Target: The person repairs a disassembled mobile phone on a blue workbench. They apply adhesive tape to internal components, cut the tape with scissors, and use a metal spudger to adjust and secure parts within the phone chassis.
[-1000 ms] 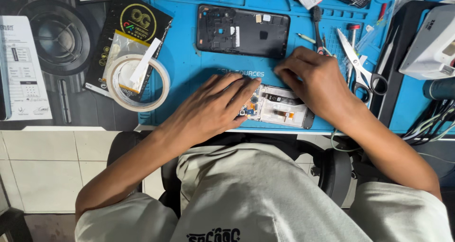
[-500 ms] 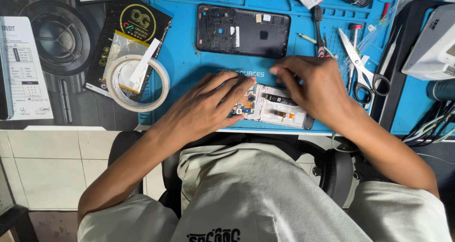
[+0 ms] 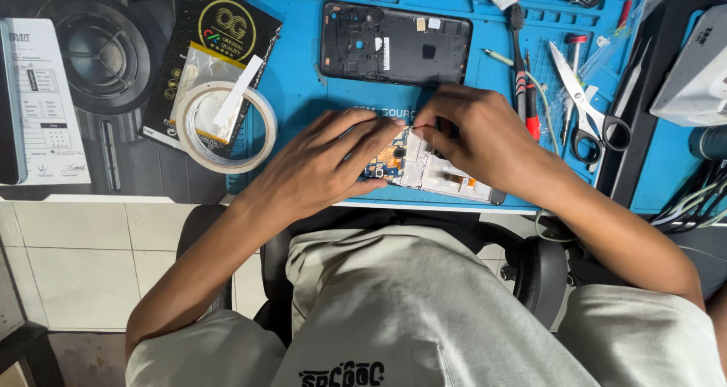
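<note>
At near edge of blue mat [image 3: 303, 99], your left hand [image 3: 333, 163] presses flat on opened phone [image 3: 432, 171]; right hand [image 3: 477, 141] pinches something tiny above board, perhaps connector; fingertips hide it.

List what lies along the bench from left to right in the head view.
White paper sheet → roll of white tape → left hand → opened phone with bare circuit board → right hand → silver scissors with black handles.
</note>
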